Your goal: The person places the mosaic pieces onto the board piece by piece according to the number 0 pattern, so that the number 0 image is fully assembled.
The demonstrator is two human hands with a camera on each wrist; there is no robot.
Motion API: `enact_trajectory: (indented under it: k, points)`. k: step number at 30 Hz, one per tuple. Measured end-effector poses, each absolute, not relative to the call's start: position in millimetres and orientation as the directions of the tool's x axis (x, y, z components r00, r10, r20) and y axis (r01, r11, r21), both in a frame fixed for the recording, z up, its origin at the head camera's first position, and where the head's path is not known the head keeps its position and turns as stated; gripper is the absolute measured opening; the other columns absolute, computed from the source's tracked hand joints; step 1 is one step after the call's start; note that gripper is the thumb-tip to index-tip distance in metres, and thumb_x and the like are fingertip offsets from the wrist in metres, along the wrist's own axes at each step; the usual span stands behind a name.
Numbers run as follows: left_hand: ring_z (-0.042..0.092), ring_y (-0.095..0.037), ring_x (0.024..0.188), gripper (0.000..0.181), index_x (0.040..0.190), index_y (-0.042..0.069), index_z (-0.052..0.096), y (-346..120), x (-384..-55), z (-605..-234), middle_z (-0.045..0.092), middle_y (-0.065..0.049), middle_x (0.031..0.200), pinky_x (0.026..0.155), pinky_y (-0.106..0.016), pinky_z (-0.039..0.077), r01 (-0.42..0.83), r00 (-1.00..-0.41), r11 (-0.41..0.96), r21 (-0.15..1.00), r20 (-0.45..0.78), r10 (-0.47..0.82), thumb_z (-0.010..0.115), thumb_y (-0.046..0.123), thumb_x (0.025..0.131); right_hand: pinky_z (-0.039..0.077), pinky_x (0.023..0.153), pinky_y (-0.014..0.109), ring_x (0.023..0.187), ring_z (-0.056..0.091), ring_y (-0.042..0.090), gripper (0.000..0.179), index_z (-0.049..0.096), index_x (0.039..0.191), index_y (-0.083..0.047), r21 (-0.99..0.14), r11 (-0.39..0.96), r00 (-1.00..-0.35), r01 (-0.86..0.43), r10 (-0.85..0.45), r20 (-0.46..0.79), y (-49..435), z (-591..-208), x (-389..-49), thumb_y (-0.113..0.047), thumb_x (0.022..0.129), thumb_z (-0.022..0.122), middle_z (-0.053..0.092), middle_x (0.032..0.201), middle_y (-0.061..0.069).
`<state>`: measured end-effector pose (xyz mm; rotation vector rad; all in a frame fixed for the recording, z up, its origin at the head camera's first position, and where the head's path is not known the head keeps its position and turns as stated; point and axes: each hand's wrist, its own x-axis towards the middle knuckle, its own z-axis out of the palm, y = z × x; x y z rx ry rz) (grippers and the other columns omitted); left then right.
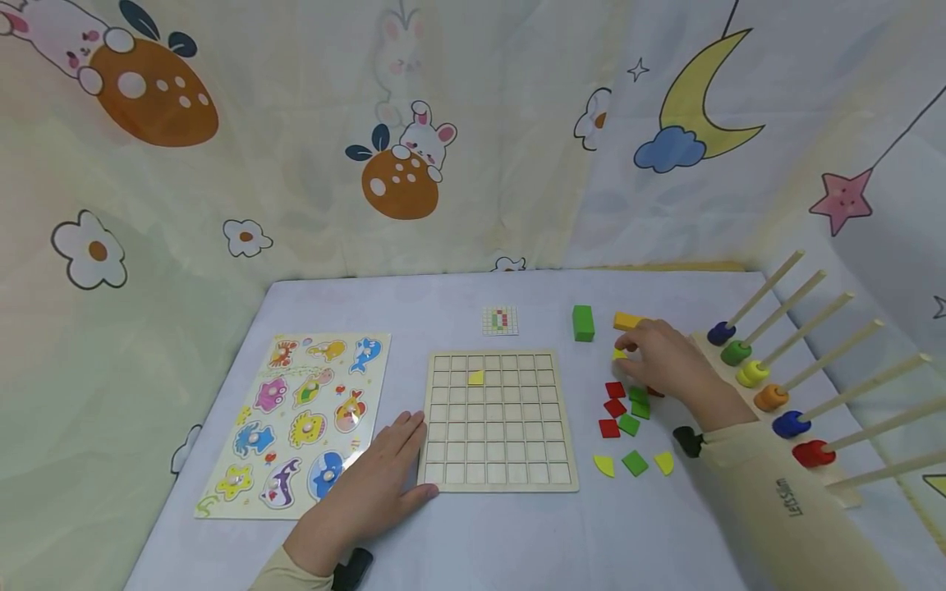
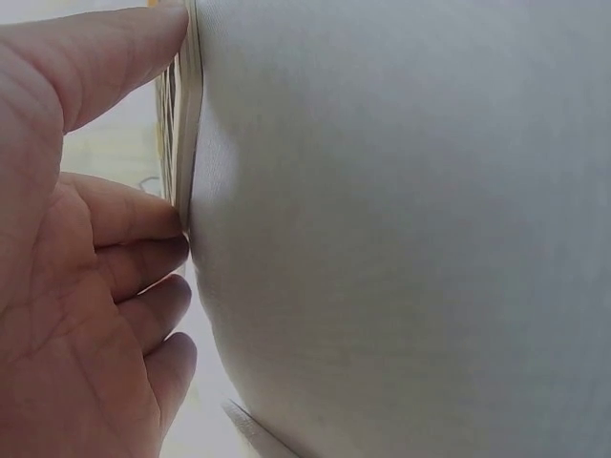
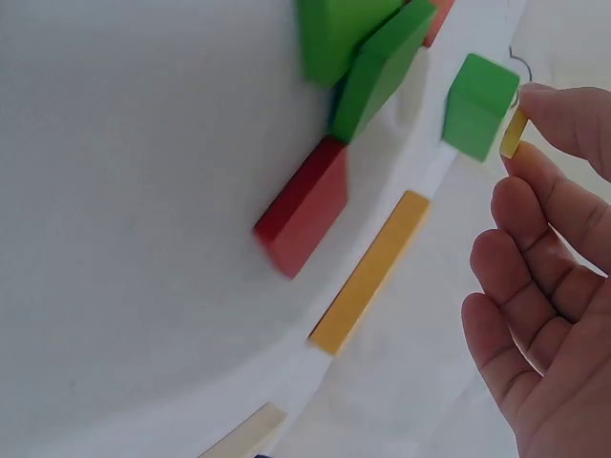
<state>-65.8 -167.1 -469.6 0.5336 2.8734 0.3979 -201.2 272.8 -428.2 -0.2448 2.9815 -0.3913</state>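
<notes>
My right hand [image 1: 668,361] pinches a small flat yellow piece [image 3: 514,134] between thumb and index finger, above the right part of the table; its other fingers are loosely bent. My left hand [image 1: 373,472] lies at the lower left edge of a square wooden grid board [image 1: 571,427], fingers extended. In the left wrist view, thumb and fingertips [image 2: 172,212] are right at the board's side edge. One yellow piece [image 1: 476,377] sits in the board's upper rows. Loose red tiles [image 1: 609,428], green tiles [image 1: 635,463] and yellow quarter-round pieces [image 1: 603,465] lie between board and right arm.
Behind the board lies a small pattern card [image 1: 500,321]. A green block [image 1: 583,323] and an orange block [image 1: 628,321] stand at the back right. At far right is a peg rack with coloured beads [image 1: 772,398]; at left, an animal puzzle board [image 1: 296,379].
</notes>
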Motion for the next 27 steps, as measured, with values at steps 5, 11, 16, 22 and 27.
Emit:
enact_trajectory:
  k: [5, 11, 16, 22, 27]
  points:
    - [0.023, -0.026, 0.163, 0.094, 0.164, 0.012, 0.034, -167, -66, -469, 0.029, -0.004, 0.174, 0.130, -0.050, 0.031, 0.327, -0.916, 0.898, 0.295, -0.137, 0.378, 0.075, 0.055, 0.092, 0.054, 0.100, 0.056, 0.115, 0.057, 0.035, 0.031, 0.075, 0.118, -0.006, -0.274, 0.945, -0.976, -0.178, -0.204, -0.071, 265, -428, -201, -0.024, 0.093, 0.078, 0.069, 0.120, 0.017]
    - [0.023, -0.027, 0.163, 0.094, 0.165, 0.011, 0.033, -167, -66, -470, 0.029, -0.004, 0.174, 0.130, -0.050, 0.031, 0.332, -0.914, 0.896, 0.295, -0.136, 0.383, 0.074, 0.055, 0.093, 0.055, 0.097, 0.052, 0.110, 0.056, 0.031, 0.029, 0.076, 0.117, -0.007, -0.268, 0.938, -0.970, -0.221, -0.239, -0.034, 252, -425, -202, -0.023, 0.092, 0.079, 0.068, 0.111, 0.012]
    - [0.023, -0.027, 0.163, 0.094, 0.164, 0.010, 0.034, -167, -66, -469, 0.029, -0.005, 0.174, 0.130, -0.051, 0.031, 0.335, -0.913, 0.895, 0.294, -0.136, 0.386, 0.074, 0.055, 0.093, 0.055, 0.093, 0.047, 0.107, 0.058, 0.028, 0.028, 0.078, 0.115, -0.008, -0.257, 0.928, -0.960, -0.269, -0.281, -0.011, 236, -419, -202, -0.023, 0.092, 0.080, 0.068, 0.107, 0.008]
    - [0.023, -0.028, 0.163, 0.094, 0.164, 0.010, 0.034, -166, -66, -467, 0.029, -0.006, 0.174, 0.130, -0.051, 0.030, 0.334, -0.913, 0.896, 0.294, -0.136, 0.385, 0.075, 0.054, 0.092, 0.054, 0.095, 0.047, 0.108, 0.059, 0.028, 0.026, 0.079, 0.113, -0.009, -0.268, 0.910, -0.945, -0.317, -0.328, 0.005, 213, -416, -204, -0.024, 0.091, 0.080, 0.071, 0.107, 0.007]
    - [0.024, -0.028, 0.163, 0.093, 0.164, 0.009, 0.035, -165, -66, -466, 0.030, -0.007, 0.173, 0.130, -0.051, 0.030, 0.334, -0.913, 0.897, 0.288, -0.135, 0.384, 0.076, 0.053, 0.092, 0.054, 0.096, 0.046, 0.107, 0.061, 0.026, 0.025, 0.080, 0.112, -0.011, -0.285, 0.892, -0.933, -0.351, -0.360, 0.024, 194, -416, -207, -0.025, 0.091, 0.081, 0.072, 0.106, 0.005]
